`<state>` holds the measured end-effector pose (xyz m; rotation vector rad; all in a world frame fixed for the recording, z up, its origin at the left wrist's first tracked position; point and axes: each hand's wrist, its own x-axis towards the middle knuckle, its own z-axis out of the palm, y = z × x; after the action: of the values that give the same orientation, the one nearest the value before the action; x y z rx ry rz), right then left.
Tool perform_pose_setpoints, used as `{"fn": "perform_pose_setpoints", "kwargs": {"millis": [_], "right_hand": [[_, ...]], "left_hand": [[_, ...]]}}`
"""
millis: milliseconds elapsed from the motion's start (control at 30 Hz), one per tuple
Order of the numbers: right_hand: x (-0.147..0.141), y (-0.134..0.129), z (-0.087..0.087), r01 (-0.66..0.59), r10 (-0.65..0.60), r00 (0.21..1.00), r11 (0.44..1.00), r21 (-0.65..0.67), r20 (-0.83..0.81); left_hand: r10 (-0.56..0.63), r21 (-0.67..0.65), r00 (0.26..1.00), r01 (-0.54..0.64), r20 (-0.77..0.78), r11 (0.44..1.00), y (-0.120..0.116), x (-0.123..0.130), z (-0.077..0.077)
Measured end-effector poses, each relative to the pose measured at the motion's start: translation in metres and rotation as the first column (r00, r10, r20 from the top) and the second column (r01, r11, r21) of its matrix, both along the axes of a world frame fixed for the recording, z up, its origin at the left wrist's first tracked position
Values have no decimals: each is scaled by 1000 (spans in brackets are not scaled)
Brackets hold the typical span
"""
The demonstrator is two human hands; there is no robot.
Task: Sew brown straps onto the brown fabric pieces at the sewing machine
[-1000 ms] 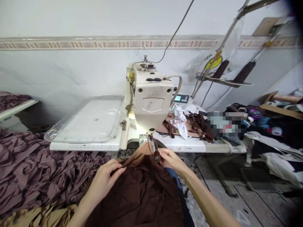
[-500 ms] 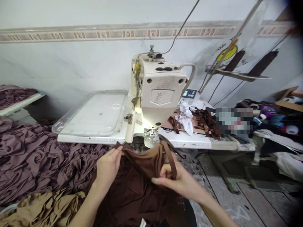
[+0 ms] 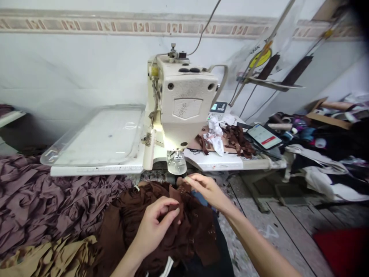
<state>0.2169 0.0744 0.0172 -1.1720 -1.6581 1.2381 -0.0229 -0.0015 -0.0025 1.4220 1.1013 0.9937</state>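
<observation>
My left hand [image 3: 158, 222] is closed, its thumb and fingers pinching a fold of dark brown garment [image 3: 175, 198]. Farther forward and to the right, my right hand [image 3: 207, 190] is also closed, thumb against fingers, on the edge of the same brown fabric, where small metal hooks or eyes show. Below both hands a heap of brown garments [image 3: 129, 227] lies across my lap, with a white tag [image 3: 167, 266] near the front. Just beyond the hands stands a sewing machine [image 3: 187, 96], its lamp lit; the garment is apart from its needle area.
Mauve fabric [image 3: 57, 200] is heaped at left, with tan fabric [image 3: 52, 256] in front. A clear plastic lid [image 3: 95, 134] lies on the machine table [image 3: 219, 165]. To the right are brown straps [image 3: 238, 140], a phone [image 3: 264, 136] and thread cones [image 3: 298, 70].
The brown piece that was stretched up between my hands is now down at the heap. My left hand has moved right and nearer; my right hand sits higher. The view has turned right.
</observation>
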Motion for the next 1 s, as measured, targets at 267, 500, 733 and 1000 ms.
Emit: {"fn": "perform_pose_setpoints", "kwargs": {"millis": [267,500,733,1000], "right_hand": [[-11,-16,-19,-219,201,972,963,-156,-124],[-3,-19,3,-68,45,988,986,-154,-147],[-1,-1,37,-9,20,996,991,132,-88],[-29,33,45,172,-197,980,897,407,19]], "left_hand": [[-35,59,986,45,-165,997,-3,11,-2],[46,243,966,18,-255,970,16,14,12],[-81,-103,996,77,-26,992,29,16,48],[271,417,912,-127,-307,900,62,9,67]]}}
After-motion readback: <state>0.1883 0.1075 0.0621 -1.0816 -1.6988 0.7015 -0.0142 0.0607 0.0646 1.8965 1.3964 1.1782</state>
